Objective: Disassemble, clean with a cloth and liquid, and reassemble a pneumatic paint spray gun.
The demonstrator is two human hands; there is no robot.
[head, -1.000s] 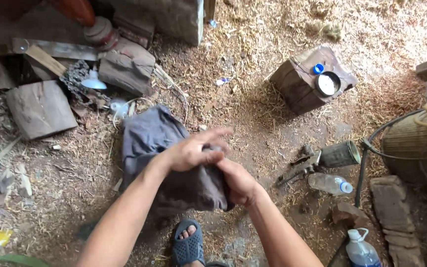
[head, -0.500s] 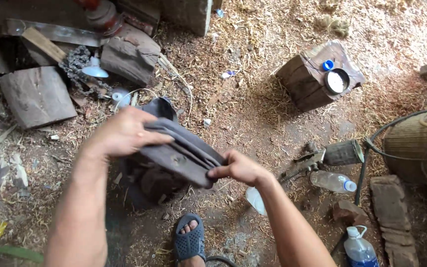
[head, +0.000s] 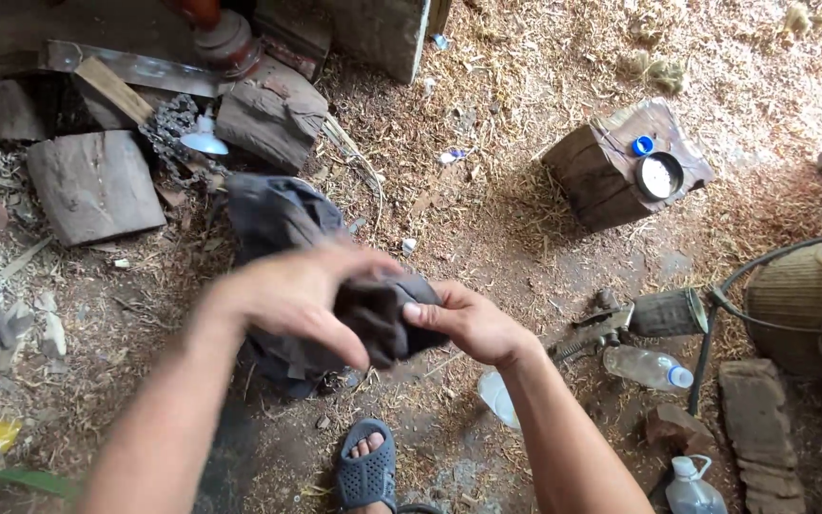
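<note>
Hands closer together now, bunching dark cloth (head: 373, 319)

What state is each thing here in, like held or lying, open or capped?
Left hand: gripping the dark cloth, blurred.
Right hand: pinching the dark cloth.
Dark cloth: bunched, held off the ground.
Wood block: resting on the ground, with a round tin on top.
Round tin: open.
Clear bottle: lying on its side, blue cap on.
Jug: upright, capped.
</note>
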